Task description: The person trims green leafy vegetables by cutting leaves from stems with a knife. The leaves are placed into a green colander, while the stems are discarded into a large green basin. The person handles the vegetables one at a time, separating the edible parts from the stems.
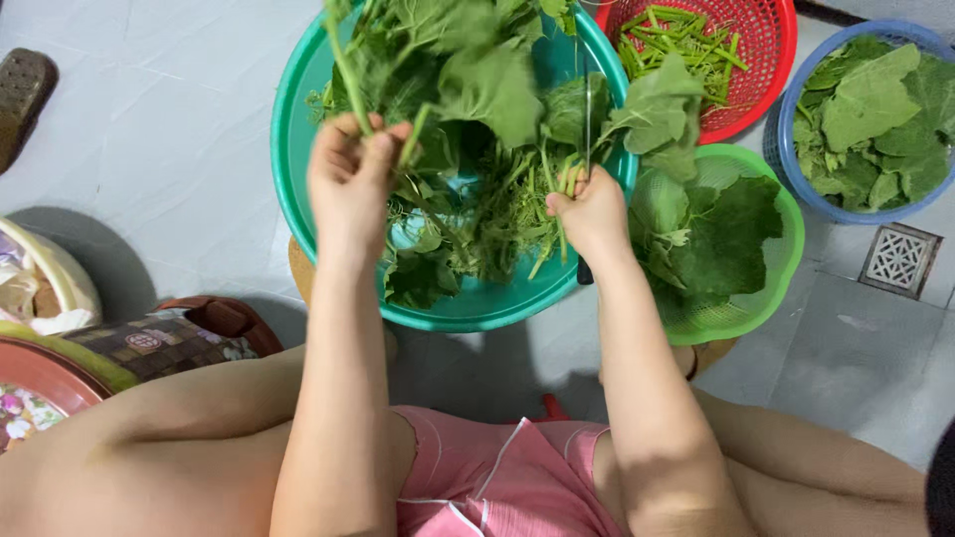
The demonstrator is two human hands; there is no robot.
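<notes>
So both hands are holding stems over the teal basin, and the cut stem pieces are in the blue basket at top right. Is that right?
Not quite. The head view shows the cut stem pieces in the red basket; the blue basket holds flat leaves. The rest stands: the left hand and right hand both hold stems over the teal basin.

Over the teal basin (298, 149) the left hand (350, 184) pinches a leafy green stalk (343, 60) upright, while the right hand (592, 211) grips a knife (587, 119) and stems. Right of the basin sit three baskets — green (786, 259), red (771, 60), blue (786, 159) — holding leaves and cut stems.
</notes>
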